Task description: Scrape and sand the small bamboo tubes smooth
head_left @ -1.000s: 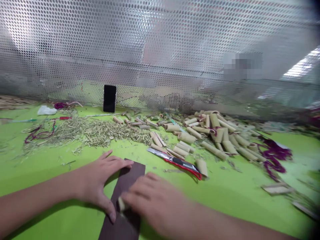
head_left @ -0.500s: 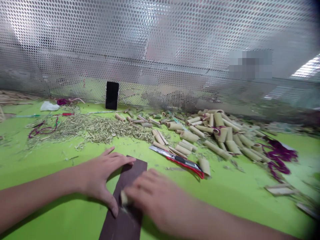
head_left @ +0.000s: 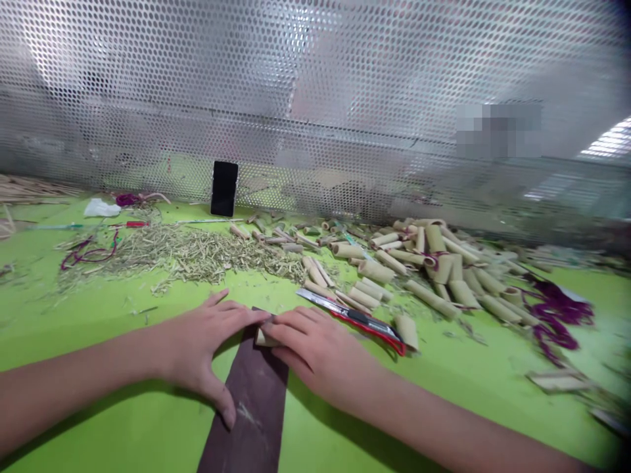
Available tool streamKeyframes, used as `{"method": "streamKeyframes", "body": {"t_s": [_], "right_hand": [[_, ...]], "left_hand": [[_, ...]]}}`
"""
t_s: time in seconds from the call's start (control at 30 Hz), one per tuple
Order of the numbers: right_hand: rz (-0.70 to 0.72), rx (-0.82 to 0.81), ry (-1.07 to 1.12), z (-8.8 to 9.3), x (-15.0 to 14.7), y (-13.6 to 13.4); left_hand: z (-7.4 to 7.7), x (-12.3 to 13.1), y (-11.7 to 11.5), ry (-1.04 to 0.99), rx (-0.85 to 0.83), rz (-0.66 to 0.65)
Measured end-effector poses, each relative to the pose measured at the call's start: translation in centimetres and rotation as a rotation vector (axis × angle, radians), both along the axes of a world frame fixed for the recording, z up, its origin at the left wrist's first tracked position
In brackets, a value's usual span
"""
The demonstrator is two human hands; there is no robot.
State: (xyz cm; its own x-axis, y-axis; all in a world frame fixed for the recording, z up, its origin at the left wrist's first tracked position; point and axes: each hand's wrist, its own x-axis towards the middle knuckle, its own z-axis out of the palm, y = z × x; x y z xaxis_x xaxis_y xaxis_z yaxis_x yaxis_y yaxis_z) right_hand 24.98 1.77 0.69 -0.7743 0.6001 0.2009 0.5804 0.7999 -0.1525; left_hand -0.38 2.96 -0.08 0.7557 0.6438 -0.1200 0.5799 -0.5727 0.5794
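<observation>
My left hand (head_left: 207, 348) lies spread on a strip of dark brown sandpaper (head_left: 255, 407), pinning its upper end to the green table. My right hand (head_left: 315, 348) sits at that same end, its fingers closed on a short pale bamboo tube (head_left: 263, 338) that rests on the sandpaper. Just beyond my right hand lies a utility knife (head_left: 352, 320) with a red handle and an extended blade. Cut bamboo tubes (head_left: 438, 269) are heaped further right, a few lying near the knife.
The green table (head_left: 123, 348) is littered with a long spread of bamboo shavings (head_left: 182, 256). A phone (head_left: 224, 188) stands against a perforated metal screen (head_left: 315, 85) behind them. Purple cord (head_left: 557, 315) lies at the right, and a white plastic scrap (head_left: 101, 208) lies at the back left.
My right hand has slid the bamboo tube up the sandpaper, away from me, to its far end. My left hand stays in place, and the view has shifted slightly.
</observation>
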Motion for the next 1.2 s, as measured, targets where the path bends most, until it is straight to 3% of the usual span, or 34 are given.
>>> {"method": "streamKeyframes", "body": {"t_s": [0.07, 0.17, 0.2, 0.3, 0.4, 0.43, 0.53, 0.57, 0.67, 0.7, 0.8, 0.9, 0.93, 1.03, 1.17, 1.2], "right_hand": [[0.021, -0.038, -0.008, 0.1, -0.3, -0.8], [0.222, -0.127, -0.043, 0.3, -0.5, -2.0], [0.229, -0.114, -0.044, 0.4, -0.5, -2.1], [-0.025, -0.007, -0.026, 0.3, -0.6, -1.9], [0.225, -0.043, -0.061, 0.1, -0.6, -1.7], [0.248, -0.057, -0.057, 0.1, -0.7, -1.6], [-0.023, -0.006, -0.039, -0.1, -0.6, -1.5], [-0.011, -0.001, -0.043, -0.2, -0.6, -1.5], [0.298, -0.025, -0.028, -0.4, -0.5, -1.5], [0.277, -0.024, -0.026, -0.4, -0.5, -1.4], [-0.027, -0.038, -0.055, 0.0, -0.6, -1.4], [0.285, -0.064, -0.064, 0.4, -0.6, -1.6], [0.300, -0.065, -0.054, 0.4, -0.6, -1.7], [0.041, -0.039, -0.036, 0.1, -0.5, -1.6], [0.304, -0.032, 0.009, -0.4, -0.3, -1.3], [0.228, -0.025, 0.019, -0.5, -0.3, -1.2]], "left_hand": [[0.2, 0.1, 0.0, 0.016, -0.009, 0.008], [0.4, 0.1, -0.1, 0.042, -0.025, 0.016], [0.4, 0.1, -0.1, 0.043, -0.025, 0.018], [0.3, 0.0, -0.1, 0.036, -0.018, 0.021], [0.3, -0.1, -0.1, 0.022, -0.020, 0.010], [0.3, -0.1, -0.1, 0.019, -0.022, 0.010], [0.5, 0.0, -0.2, 0.032, -0.025, 0.019], [0.6, 0.0, -0.2, 0.041, -0.029, 0.020], [0.7, 0.1, -0.3, 0.059, -0.039, 0.021], [0.7, 0.1, -0.3, 0.056, -0.033, 0.023], [0.4, 0.0, -0.2, 0.027, 0.001, 0.013], [-0.1, -0.1, -0.1, 0.025, 0.013, 0.008], [-0.2, -0.2, -0.2, 0.030, 0.015, 0.016], [-0.2, -0.2, -0.2, 0.028, 0.009, 0.034], [0.0, -0.1, -0.3, 0.014, -0.013, 0.025], [0.0, -0.1, -0.3, 0.012, -0.008, 0.023]]}}
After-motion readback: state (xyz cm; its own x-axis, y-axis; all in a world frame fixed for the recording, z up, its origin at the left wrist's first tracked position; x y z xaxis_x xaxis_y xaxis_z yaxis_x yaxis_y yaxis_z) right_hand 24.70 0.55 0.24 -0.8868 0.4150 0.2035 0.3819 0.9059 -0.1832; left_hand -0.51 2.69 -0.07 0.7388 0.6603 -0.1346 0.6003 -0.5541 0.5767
